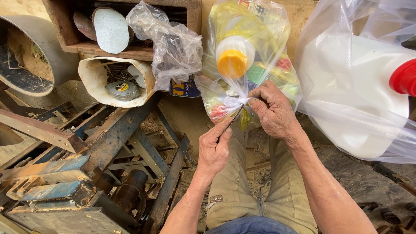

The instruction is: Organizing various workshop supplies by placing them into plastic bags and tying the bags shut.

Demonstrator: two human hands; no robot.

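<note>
A clear plastic bag [255,26] holds a white bottle with an orange cap [232,62] and other colourful items. My right hand [273,110] grips the bag's gathered, knotted neck at its lower end. My left hand [214,147] pinches a thin twisted strand of the same bag between thumb and fingers, just below the knot. Both hands sit above my knees in khaki trousers [236,182].
A large white jug with a red cap [405,78] lies in another clear bag at right. A crumpled empty bag [173,47], a cut white container with a tape measure [123,90], a wooden box [130,51] and rusty blue metal frames [108,147] crowd the left.
</note>
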